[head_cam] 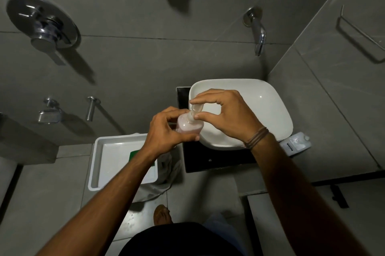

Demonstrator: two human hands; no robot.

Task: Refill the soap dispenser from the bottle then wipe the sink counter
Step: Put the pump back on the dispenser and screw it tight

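A clear soap dispenser (188, 125) with pinkish liquid is held over the left edge of the white basin (260, 110). My left hand (166, 130) wraps around its body. My right hand (225, 113) pinches the pump head (195, 110) between thumb and fingers at the neck. The basin stands on a black counter (208, 161). A white refill bottle (295, 143) lies on the counter at the basin's right, partly hidden by my right wrist.
A white tray (108, 164) with a green sponge (133, 154) sits left of the counter, a grey cloth (168, 169) beside it. A wall spout (257, 30) hangs above the basin. Shower fittings (42, 26) on the left wall, a towel rail (360, 35) on the right.
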